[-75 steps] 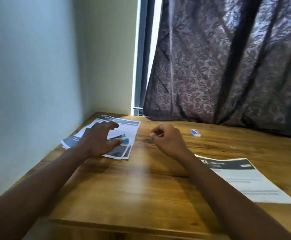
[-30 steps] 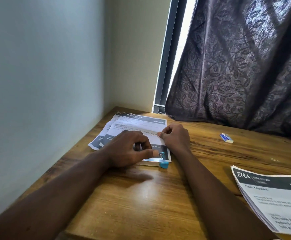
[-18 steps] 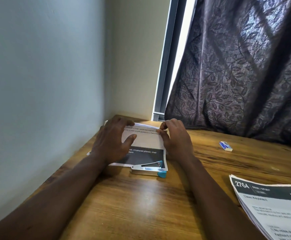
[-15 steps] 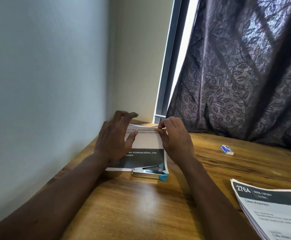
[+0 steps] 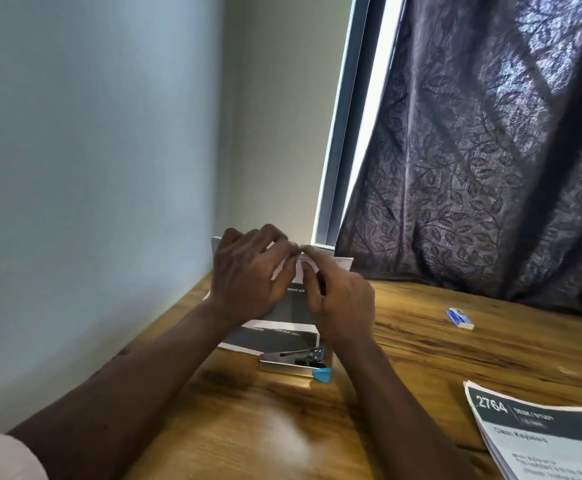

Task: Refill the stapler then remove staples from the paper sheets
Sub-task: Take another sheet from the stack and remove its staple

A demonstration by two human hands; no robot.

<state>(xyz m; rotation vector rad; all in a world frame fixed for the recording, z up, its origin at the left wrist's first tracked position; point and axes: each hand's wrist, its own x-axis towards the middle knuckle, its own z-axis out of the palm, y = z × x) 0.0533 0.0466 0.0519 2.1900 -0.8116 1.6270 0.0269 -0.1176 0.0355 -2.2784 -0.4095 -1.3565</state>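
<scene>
Left hand and right hand both pinch the raised far edge of the paper sheets, fingertips meeting, likely to bare a staple; the stapler lies just nearer than the hands, within reach.
</scene>
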